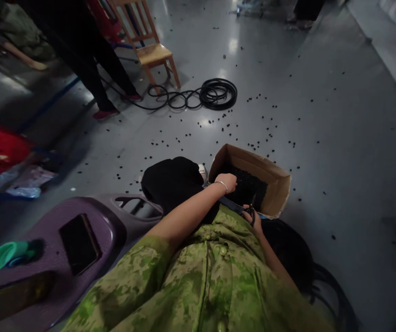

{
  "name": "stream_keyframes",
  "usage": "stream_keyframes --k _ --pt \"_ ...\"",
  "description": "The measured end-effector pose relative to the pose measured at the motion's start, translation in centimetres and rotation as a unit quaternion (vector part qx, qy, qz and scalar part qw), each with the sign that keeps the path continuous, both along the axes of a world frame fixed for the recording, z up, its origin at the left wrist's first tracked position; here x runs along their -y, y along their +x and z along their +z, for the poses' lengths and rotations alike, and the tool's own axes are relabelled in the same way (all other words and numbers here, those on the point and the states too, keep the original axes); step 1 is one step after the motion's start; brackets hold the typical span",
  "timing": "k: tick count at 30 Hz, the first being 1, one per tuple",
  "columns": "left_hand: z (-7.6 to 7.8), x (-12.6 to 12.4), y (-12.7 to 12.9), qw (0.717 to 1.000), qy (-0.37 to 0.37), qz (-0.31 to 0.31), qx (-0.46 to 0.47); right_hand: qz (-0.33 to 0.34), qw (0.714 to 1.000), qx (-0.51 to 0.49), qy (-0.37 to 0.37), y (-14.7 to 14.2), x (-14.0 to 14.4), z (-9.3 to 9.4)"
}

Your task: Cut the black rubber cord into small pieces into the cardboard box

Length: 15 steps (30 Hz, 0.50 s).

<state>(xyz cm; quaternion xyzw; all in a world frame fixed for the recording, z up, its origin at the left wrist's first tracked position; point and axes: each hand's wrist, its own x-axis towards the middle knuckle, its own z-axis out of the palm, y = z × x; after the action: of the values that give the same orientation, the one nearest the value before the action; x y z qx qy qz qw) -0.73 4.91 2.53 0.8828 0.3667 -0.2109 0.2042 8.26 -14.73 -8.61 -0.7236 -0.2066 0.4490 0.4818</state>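
My left hand (227,182), with a bracelet at the wrist, is closed over the near left side of an open cardboard box (277,191). Whatever its fingers hold is hidden or too dark to make out. At the box's near edge, my right hand (254,222) is closed around the black handles of a pair of scissors (251,211), whose blades point up into the box. Inside lies a heap of small black pieces (244,180), hard to tell apart in the shadow.
Small black bits dot the grey floor (322,152). Ahead lies a coiled black hose (218,94), near a wooden chair (154,53) and a standing person's legs (94,69). A purple stool (115,267) at my left bears a phone (79,244) and a green cup (6,256).
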Motion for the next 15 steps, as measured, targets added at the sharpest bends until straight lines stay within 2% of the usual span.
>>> stream_keyframes --k 4,8,10,12,15 --pt "-0.1 1.0 1.2 0.999 -0.019 -0.02 -0.019 -0.057 0.997 -0.05 0.028 1.9 -0.6 1.4" --pt "0.2 2.0 3.3 0.999 -0.03 -0.033 0.025 -0.103 0.994 -0.01 0.029 3.7 0.0 2.9" --pt "-0.3 2.6 3.9 0.998 -0.032 -0.035 0.032 -0.091 0.996 0.001 0.015 3.4 0.3 3.1" --pt "-1.3 2.8 3.9 0.999 -0.028 -0.032 0.018 -0.048 0.999 0.001 0.004 2.4 0.5 2.7" --pt "-3.2 2.3 3.0 0.997 -0.056 -0.059 -0.012 0.019 0.996 0.088 -0.008 0.7 0.2 1.3"
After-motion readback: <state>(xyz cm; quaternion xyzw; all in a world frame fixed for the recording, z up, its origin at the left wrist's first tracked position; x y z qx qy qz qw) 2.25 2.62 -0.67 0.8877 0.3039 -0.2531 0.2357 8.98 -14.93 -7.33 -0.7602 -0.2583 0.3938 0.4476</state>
